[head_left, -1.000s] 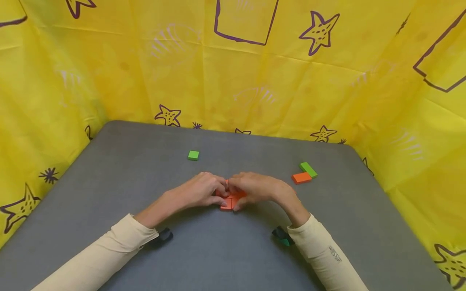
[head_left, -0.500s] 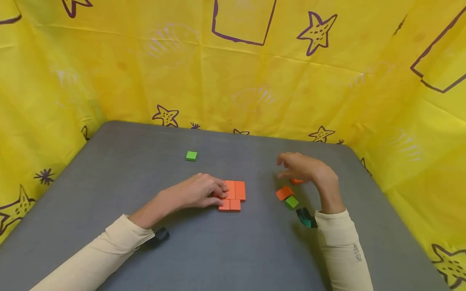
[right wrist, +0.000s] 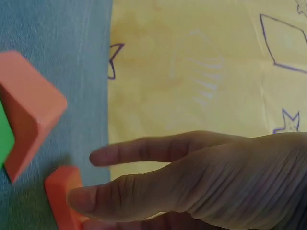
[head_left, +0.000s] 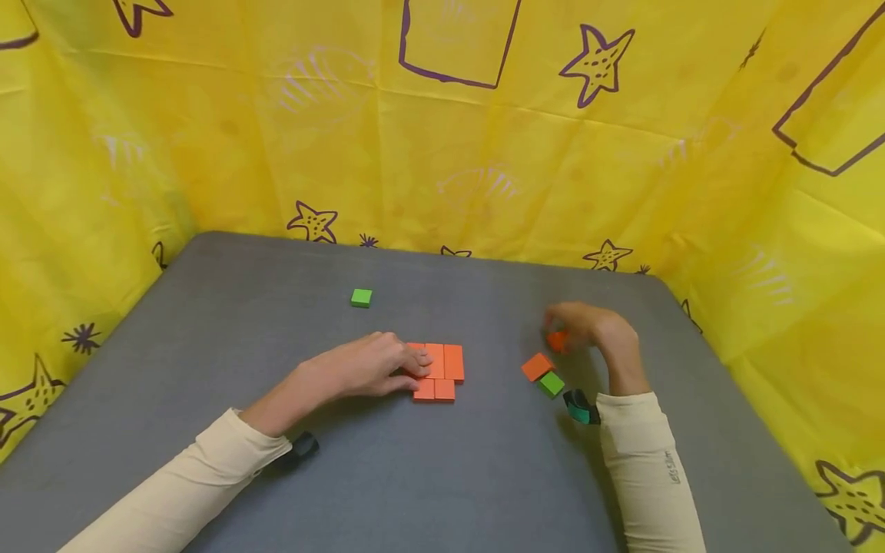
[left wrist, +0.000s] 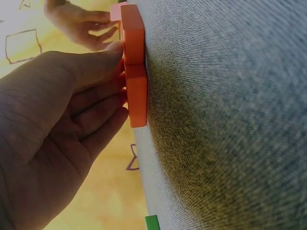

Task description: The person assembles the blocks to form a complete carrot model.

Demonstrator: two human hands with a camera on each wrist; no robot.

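Flat orange blocks (head_left: 452,361) lie edge to edge in a cluster on the grey table. My left hand (head_left: 366,365) rests on the cluster's left side; its fingers cover part of the blocks. In the left wrist view its thumb and fingertips touch the orange blocks' edge (left wrist: 137,96). On the right, my right hand (head_left: 588,326), slightly blurred, is bent down over a separate orange block (head_left: 557,342). From the right wrist, the thumb lies against that block (right wrist: 60,194) with another finger below, while the forefinger (right wrist: 129,152) stays extended. Some fingers are hidden.
Another orange block (head_left: 537,366) touches a green block (head_left: 551,384) nearer than the right hand. A green block (head_left: 361,298) lies alone toward the back left. Yellow patterned cloth (head_left: 470,153) hangs behind the grey table (head_left: 442,476) and along its sides.
My right hand has left the cluster, moved right, and lowered onto the separate orange block. The left hand has stayed on the cluster.
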